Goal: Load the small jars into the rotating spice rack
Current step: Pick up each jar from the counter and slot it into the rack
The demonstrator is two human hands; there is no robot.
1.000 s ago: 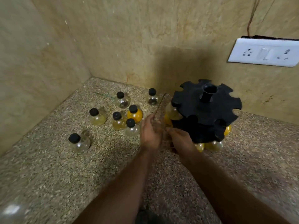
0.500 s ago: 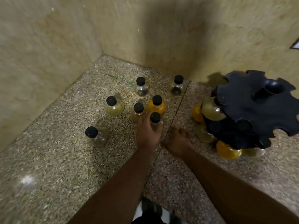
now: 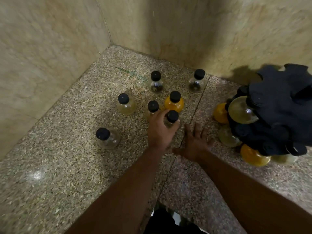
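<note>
Kitchen, judging by stone counter (image 3: 59,166) and spice jars (image 3: 126,107).

A speckled stone surface (image 3: 59,174) fills a corner, with a thin seam (image 3: 195,108) crossing it from near to far. Left of the seam stand small black-capped jars: a left dark jar (image 3: 155,84) and a right dark jar (image 3: 195,83) farthest, then an orange jar (image 3: 174,104), a pale yellow jar (image 3: 126,106) and a middle jar (image 3: 152,108), with a clear jar (image 3: 108,139) nearest left. The left hand (image 3: 160,130) grips one more, the held jar (image 3: 172,117). The right hand (image 3: 194,144) lies flat by the seam, fingers spread. A black spice rack (image 3: 278,115) stands at the right.

Seven black-capped jars (image 3: 125,105) upright; black rack (image 3: 278,112) part-loaded
</note>
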